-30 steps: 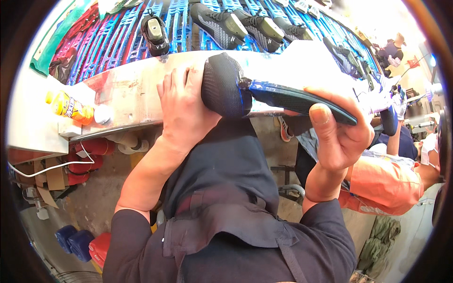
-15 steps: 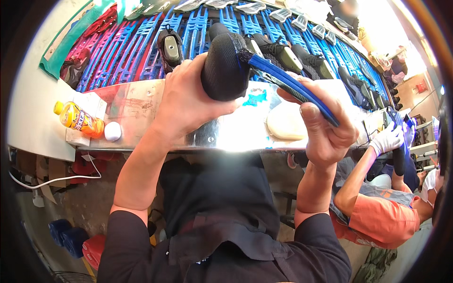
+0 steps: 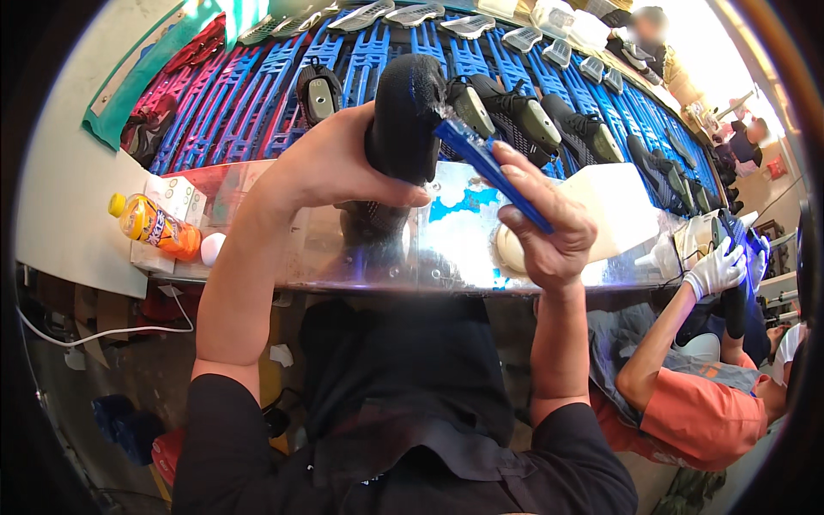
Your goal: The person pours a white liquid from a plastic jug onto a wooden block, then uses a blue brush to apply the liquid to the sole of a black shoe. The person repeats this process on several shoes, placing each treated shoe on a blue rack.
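Overall, the head view shows a shiny metal-topped workbench [image 3: 455, 266] smeared with blue patches [image 3: 459, 202], backed by a blue slatted conveyor [image 3: 279, 99] carrying dark laced shoes [image 3: 524, 120]. At the left stand an orange bottle with a yellow cap [image 3: 159, 227] and a white carton [image 3: 178, 200], with a small white rounded object [image 3: 212, 249] just beside the bottle; at the right sits a co-worker in an orange top [image 3: 704, 408], wearing white gloves [image 3: 717, 268]. The left hand [image 3: 335, 163] is closed round a black textile shoe upper [image 3: 403, 120], held up over the bench, thumb along its lower end. The right hand [image 3: 549, 219] pinches a slim blue-handled brush [image 3: 493, 176] between thumb and fingers, its tip at the shoe's right edge, apparently touching. Both forearms cross the bench's front edge. The hands are apart, bridged by the brush; a cream rounded pad [image 3: 510, 249] lies beside the right hand, the bottle well apart from the shoe, and the co-worker's gloves well beyond the right hand.
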Action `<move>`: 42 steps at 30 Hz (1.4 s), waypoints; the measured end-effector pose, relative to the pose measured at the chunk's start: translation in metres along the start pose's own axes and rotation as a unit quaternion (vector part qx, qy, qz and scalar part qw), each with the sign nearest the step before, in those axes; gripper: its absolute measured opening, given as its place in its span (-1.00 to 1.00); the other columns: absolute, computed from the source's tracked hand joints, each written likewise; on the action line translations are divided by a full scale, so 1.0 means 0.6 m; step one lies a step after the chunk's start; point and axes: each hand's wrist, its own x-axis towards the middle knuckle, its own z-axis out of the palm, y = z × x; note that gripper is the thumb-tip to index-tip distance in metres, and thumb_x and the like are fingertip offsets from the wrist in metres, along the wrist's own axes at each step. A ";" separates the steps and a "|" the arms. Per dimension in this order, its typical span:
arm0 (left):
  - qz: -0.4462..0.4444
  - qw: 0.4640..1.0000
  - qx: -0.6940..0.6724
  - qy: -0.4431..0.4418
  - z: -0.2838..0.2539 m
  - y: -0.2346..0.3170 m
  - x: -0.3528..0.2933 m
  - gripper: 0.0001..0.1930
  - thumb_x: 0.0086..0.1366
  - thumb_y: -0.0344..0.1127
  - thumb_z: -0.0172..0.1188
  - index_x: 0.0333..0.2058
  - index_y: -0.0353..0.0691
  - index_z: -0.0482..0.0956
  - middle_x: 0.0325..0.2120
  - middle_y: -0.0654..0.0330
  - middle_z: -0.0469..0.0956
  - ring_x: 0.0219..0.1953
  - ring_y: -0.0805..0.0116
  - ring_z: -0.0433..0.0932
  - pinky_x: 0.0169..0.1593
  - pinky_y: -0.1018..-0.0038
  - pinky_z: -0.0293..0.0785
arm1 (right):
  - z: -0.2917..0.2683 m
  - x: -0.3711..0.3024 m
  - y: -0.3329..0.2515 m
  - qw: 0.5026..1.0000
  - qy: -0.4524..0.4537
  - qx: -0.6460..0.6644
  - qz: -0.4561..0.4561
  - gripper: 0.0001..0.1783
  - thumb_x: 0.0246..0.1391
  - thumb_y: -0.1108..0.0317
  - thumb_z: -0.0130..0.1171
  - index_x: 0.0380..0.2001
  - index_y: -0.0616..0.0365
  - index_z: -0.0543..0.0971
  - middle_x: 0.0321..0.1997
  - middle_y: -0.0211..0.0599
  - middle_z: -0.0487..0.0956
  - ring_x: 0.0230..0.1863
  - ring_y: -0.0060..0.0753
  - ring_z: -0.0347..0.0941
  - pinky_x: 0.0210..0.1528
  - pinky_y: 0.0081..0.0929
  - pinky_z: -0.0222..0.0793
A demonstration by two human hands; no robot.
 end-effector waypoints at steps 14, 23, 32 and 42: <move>0.092 0.987 0.055 0.116 0.011 -0.131 -0.047 -0.07 -0.09 -0.24 0.83 0.25 -0.31 0.51 0.06 0.09 0.72 0.10 0.27 0.72 0.22 0.32 0.68 | -0.086 -0.139 -0.093 0.925 0.298 -0.025 0.235 -0.65 0.52 0.36 0.23 0.18 0.43 0.66 -0.13 -0.06 0.77 -0.20 -0.25 0.78 -0.07 -0.39 0.72; -0.023 0.981 -0.162 0.100 0.032 -0.107 -0.081 -0.19 0.09 -0.20 0.69 0.25 -0.40 0.52 0.02 0.06 0.71 0.01 0.27 0.72 0.18 0.35 0.65 | -0.110 -0.104 -0.069 0.916 0.003 -0.249 0.316 -0.77 0.42 0.35 0.34 0.05 0.16 0.75 -0.34 -0.37 0.72 -0.27 -0.60 0.61 -0.18 -0.51 0.53; -0.154 0.939 -0.300 -0.071 0.085 -0.099 -0.120 -0.16 0.26 0.02 0.58 0.31 -0.44 0.46 0.04 0.09 0.66 0.05 0.31 0.68 0.18 0.37 0.62 | -0.121 -0.101 -0.087 0.887 -0.012 -0.288 0.361 -0.74 0.46 0.31 0.32 0.10 0.15 0.76 -0.29 -0.40 0.74 -0.25 -0.62 0.64 -0.13 -0.53 0.61; -0.137 0.930 -0.319 -0.122 0.108 -0.105 -0.134 -0.07 0.34 0.19 0.51 0.37 -0.46 0.40 0.11 0.09 0.64 0.11 0.35 0.64 0.21 0.40 0.57 | -0.171 -0.089 -0.084 0.885 -0.110 -0.189 0.412 -0.72 0.43 0.29 0.36 0.09 0.18 0.74 -0.26 -0.48 0.72 -0.29 -0.63 0.60 -0.14 -0.56 0.61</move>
